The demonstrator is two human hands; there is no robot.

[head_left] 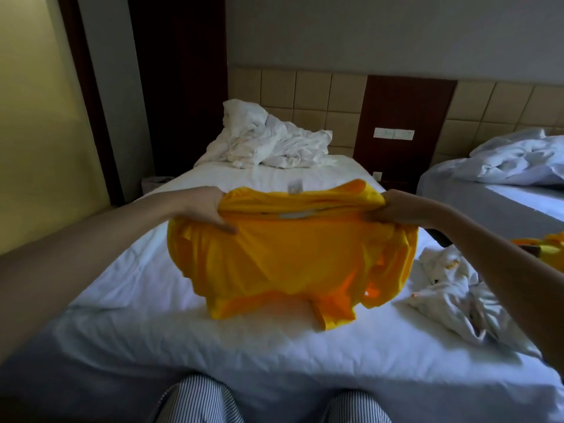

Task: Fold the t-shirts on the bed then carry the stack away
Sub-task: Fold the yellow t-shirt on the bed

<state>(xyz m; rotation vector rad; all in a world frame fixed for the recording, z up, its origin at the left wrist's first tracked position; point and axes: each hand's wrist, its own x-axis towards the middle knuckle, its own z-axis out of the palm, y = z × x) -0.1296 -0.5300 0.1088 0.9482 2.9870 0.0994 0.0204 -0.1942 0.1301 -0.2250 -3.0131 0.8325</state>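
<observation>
A yellow t-shirt (290,257) hangs in front of me above the white bed (152,315), its lower edge touching the sheet. My left hand (201,210) grips its top left corner, thumb over the front of the cloth. My right hand (403,210) pinches the top right corner. The collar with a grey label shows between the hands. A crumpled white t-shirt (457,300) lies on the bed at the right. Another yellow garment (546,248) peeks in at the right edge behind my forearm.
A rumpled white duvet (268,141) is piled at the head of the bed against the tiled headboard (305,96). A second bed (503,190) with bedding stands to the right across a narrow gap. My striped trousers (198,401) press against the near bed edge.
</observation>
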